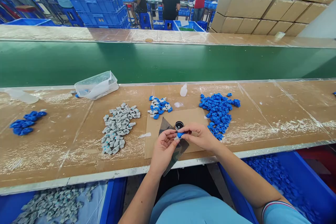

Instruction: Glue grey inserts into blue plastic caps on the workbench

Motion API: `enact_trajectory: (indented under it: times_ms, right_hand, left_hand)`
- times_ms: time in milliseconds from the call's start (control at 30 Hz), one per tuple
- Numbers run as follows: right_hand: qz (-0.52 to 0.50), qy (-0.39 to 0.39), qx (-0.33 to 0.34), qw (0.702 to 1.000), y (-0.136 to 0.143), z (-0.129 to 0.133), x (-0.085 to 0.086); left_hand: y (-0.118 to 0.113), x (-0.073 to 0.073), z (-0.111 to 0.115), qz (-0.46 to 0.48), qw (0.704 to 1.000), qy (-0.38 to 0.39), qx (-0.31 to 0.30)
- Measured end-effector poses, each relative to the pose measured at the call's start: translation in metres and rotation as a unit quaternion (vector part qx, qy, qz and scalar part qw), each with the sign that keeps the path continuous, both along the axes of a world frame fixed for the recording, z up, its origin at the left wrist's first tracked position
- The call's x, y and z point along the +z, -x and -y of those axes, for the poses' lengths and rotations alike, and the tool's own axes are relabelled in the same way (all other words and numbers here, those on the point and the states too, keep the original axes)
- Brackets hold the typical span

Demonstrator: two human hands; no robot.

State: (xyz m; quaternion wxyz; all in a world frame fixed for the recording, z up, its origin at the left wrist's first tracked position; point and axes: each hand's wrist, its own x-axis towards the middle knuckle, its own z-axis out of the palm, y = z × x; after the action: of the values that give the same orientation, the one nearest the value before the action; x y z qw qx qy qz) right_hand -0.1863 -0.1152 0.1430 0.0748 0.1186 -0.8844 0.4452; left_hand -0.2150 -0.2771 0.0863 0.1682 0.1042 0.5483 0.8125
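Over a cardboard sheet (pixel 152 146) on the bench, my left hand (pixel 164 148) and my right hand (pixel 201 135) meet at the fingertips. My left thumb and fingers pinch a small grey plastic piece, mostly covered by them. A small blue plastic piece (pixel 180 135) is pinched in my right fingertips, against the grey one; whether the two are joined I cannot tell. Just beyond my fingers stands a small round black container (pixel 179 125). Beneath my hands lies a dark pointed sheet (pixel 165 125). Joined blue-and-grey pieces (pixel 159 106) form a small pile behind it.
Grey pieces (pixel 118 129) are heaped at left, blue pieces (pixel 219 113) at right. A small white bottle (pixel 183 90) and transparent plastic box (pixel 97 85) stand near the green conveyor belt (pixel 168 61). Blue bins (pixel 115 196) sit below the bench edge. People work beyond.
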Motion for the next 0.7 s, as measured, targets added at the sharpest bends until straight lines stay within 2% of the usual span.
enact_trajectory:
  times_ms: [100, 267, 400, 467, 533, 700]
  right_hand:
    - [-0.005, -0.001, 0.023, 1.0, 0.0, -0.002, -0.001]
    - [-0.035, -0.015, 0.065, 0.997, 0.001, -0.005, 0.001]
    - [-0.047, -0.038, 0.112, 0.992, 0.0, -0.007, 0.006]
    - [-0.06, -0.041, 0.128, 0.989, -0.001, -0.006, 0.005]
    - [-0.082, -0.029, 0.118, 0.989, -0.002, -0.003, 0.001]
    - [-0.137, 0.038, 0.043, 0.989, -0.006, 0.005, -0.017]
  left_hand:
    - [0.002, 0.005, 0.005, -0.039, 0.999, 0.014, -0.015]
    - [0.004, 0.011, 0.016, -0.079, 0.992, 0.062, -0.073]
    - [0.004, 0.016, 0.022, -0.117, 0.982, 0.111, -0.093]
    - [0.004, 0.018, 0.023, -0.117, 0.981, 0.111, -0.104]
    - [0.003, 0.018, 0.023, -0.088, 0.987, 0.084, -0.101]
    - [-0.001, 0.014, 0.015, -0.016, 0.998, 0.024, -0.047]
